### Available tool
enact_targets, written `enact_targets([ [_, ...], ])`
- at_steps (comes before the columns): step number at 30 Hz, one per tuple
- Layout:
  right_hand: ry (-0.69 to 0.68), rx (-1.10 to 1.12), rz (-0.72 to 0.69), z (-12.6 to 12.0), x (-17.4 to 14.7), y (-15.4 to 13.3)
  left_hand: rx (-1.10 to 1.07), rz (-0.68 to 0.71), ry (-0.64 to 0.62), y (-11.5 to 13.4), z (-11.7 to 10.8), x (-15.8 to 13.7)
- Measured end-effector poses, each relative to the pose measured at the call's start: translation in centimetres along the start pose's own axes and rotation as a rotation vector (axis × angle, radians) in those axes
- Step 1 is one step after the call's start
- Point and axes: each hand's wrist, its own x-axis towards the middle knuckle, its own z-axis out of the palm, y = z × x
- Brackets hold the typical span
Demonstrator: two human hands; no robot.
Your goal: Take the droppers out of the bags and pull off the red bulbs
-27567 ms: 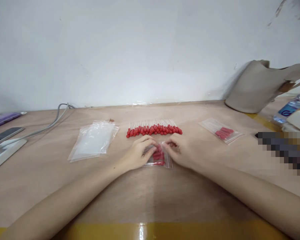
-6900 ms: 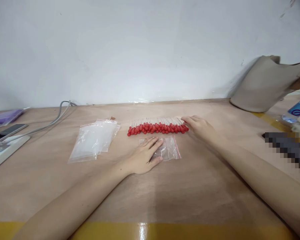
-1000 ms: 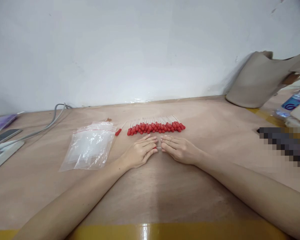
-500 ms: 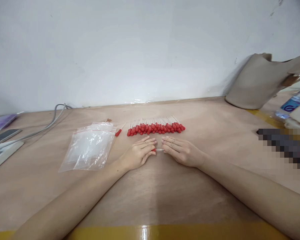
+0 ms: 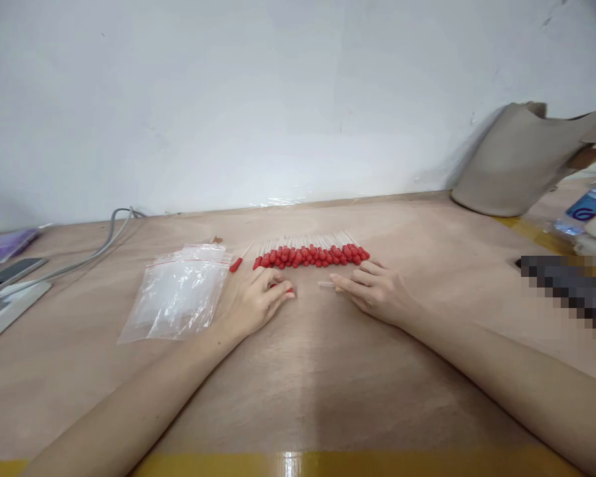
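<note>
My left hand (image 5: 263,298) is closed in a pinch, with a red rubber bulb (image 5: 291,289) partly showing between the fingertips. Most of that bulb is hidden by the fingers. To the right, my right hand (image 5: 377,290) grips a thin clear tube (image 5: 326,284) whose end points toward my left hand. A gap of bare tabletop separates the two pieces. Just beyond both hands lies a row of droppers (image 5: 312,256), red bulbs toward me and thin clear stems toward the wall. One single dropper (image 5: 236,264) rests apart, left of the row.
Clear zip bags (image 5: 179,291) lie flat left of my left hand. Farther left are a grey cable (image 5: 97,252), a phone (image 5: 17,273) and a white power strip (image 5: 17,305). A beige bag (image 5: 501,162) and a bottle (image 5: 593,205) stand at right, behind a blurred dark object (image 5: 571,291).
My hands have moved apart, the left one leftward and the right one rightward. The clear stem that bridged them is now seen only at my right hand, apart from the red bulb.
</note>
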Motion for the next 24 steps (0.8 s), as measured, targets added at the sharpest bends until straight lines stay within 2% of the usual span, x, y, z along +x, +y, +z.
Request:
enact_targets([
  [4,-0.065,0.015,0.066,0.3,1.0,-1.2,0.104,-0.287,-0.125,-1.1,-1.5,0.9],
  [8,-0.058,0.077,0.139,0.5,2.3,-2.5,0.090,-0.565,-0.413,-3.2,-3.7,1.4],
  [11,-0.074,0.029,0.115,1.0,3.3,-3.2,0.038,-0.705,-0.541,-4.8,-4.4,1.1],
  [15,-0.112,-0.045,0.049,2.0,4.1,-3.8,-0.008,-0.771,-0.588,-6.2,-4.3,0.4],
  [19,-0.162,0.039,0.105,2.4,4.1,-4.0,-0.061,-0.794,-0.590,-6.7,-4.0,0.4],
  [22,-0.183,0.185,0.159,2.1,4.0,-4.0,-0.006,-0.810,-0.539,-7.0,-3.9,0.6],
  [24,-0.191,0.255,0.184,1.9,3.9,-4.1,0.081,-0.820,-0.451,-7.3,-3.6,0.6],
])
